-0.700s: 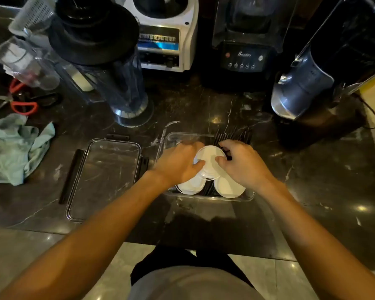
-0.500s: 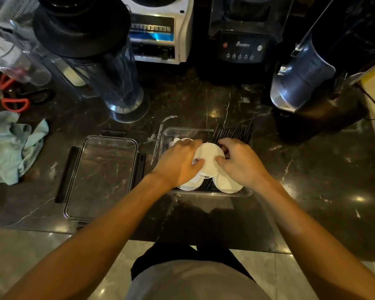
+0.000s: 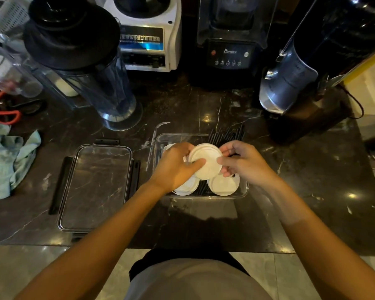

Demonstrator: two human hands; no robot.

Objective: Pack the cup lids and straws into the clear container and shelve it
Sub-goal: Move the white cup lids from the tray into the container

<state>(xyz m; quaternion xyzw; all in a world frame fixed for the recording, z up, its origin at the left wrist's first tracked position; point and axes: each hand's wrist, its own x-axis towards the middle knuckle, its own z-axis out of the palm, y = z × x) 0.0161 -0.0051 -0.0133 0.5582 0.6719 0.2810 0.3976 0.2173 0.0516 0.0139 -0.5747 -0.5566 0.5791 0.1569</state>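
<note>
A clear container (image 3: pixel 245 189) sits on the dark marble counter in front of me. Inside lie black straws (image 3: pixel 225 135), whose ends poke over its far rim, and white cup lids, one at the near left (image 3: pixel 187 187) and one at the near right (image 3: pixel 222 185). Both hands hold a third white lid (image 3: pixel 206 161) just above the container. My left hand (image 3: pixel 174 167) grips its left edge with the thumb on top. My right hand (image 3: pixel 240 161) pinches its right edge. The container's clear cover (image 3: pixel 95 187) with black latches lies flat to the left.
Blender bases (image 3: pixel 230 55) and a tall blender jar (image 3: pixel 108 87) line the back of the counter. A metal appliance (image 3: pixel 288 83) stands at the back right. A green cloth (image 3: pixel 7 156) and red-handled scissors (image 3: pixel 4 115) lie at the far left. The counter's front edge runs below the container.
Both hands have lifted the top lid slightly and my right fingers have spread more along its edge. The camera has tilted a little, so the scene sits higher in view.
</note>
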